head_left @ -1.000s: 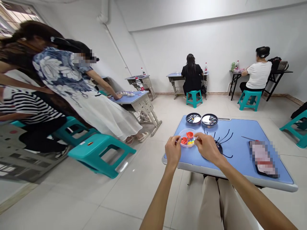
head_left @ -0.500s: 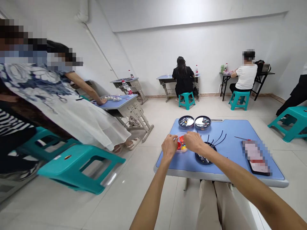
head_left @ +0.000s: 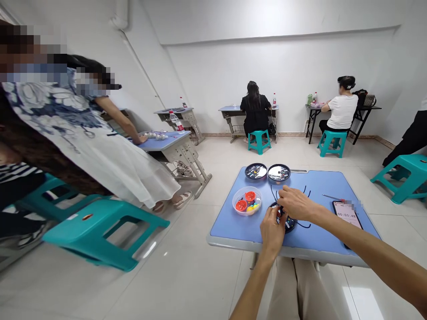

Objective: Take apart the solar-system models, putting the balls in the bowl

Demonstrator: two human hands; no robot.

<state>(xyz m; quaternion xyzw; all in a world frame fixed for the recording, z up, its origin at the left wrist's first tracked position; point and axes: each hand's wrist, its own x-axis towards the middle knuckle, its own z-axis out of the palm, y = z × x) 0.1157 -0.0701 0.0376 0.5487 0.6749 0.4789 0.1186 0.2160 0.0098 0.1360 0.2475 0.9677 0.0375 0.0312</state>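
On the blue table, a black round disc (head_left: pixel 291 226) with several thin black curved strips (head_left: pixel 305 226) around it lies under my hands. My left hand (head_left: pixel 273 231) is closed at the disc's left side, its fingertips on a small red piece (head_left: pixel 278 214) that is mostly hidden. My right hand (head_left: pixel 295 202) is pinched over the disc's far edge, close to the left fingertips; what it holds is hidden. To the left stands a clear plastic bowl (head_left: pixel 236 210) with red cup-shaped pieces (head_left: pixel 250 196) and small yellow balls (head_left: pixel 254 207) in it.
Two black round trays (head_left: pixel 255 171) with shiny insides sit at the table's far edge. A phone (head_left: pixel 347 215) running a timer and a screwdriver (head_left: pixel 335 198) lie on the right. A teal stool (head_left: pixel 100 231) and a standing person are on the left; others sit at far desks.
Both hands have moved from the clear bowl to the black disc, to the right and nearer. The bowl's contents are now uncovered. A small red piece shows at my left fingertips.
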